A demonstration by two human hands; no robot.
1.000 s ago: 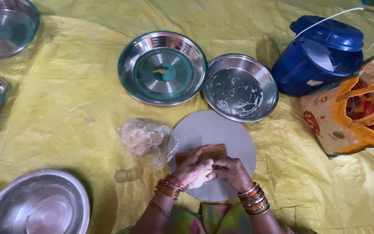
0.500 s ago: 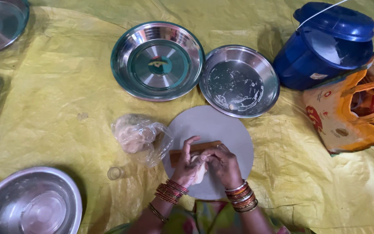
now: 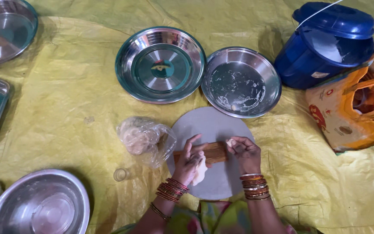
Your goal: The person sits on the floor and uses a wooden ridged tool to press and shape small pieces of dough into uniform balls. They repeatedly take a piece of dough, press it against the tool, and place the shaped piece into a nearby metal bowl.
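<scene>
My left hand (image 3: 190, 161) rests on the left part of a ridged wooden block (image 3: 215, 151) that lies on a round grey board (image 3: 213, 125). A lump of pale dough (image 3: 200, 172) sits under that hand's palm. My right hand (image 3: 244, 152) pinches a small bit of dough (image 3: 229, 142) at the block's right end. Both wrists carry stacked bangles.
A clear plastic bag of dough (image 3: 143, 139) lies left of the board, with a small glass (image 3: 120, 174) below it. Steel plates (image 3: 160, 64) (image 3: 241, 82) sit beyond the board. More steel dishes (image 3: 37, 208) (image 3: 3, 30) lie at left. A blue lidded bucket (image 3: 325, 43) and orange bag (image 3: 356, 108) stand at right.
My hands have drawn apart: the right one has come off the dough lump with a small piece pinched in its fingers, and the wooden block now shows between them.
</scene>
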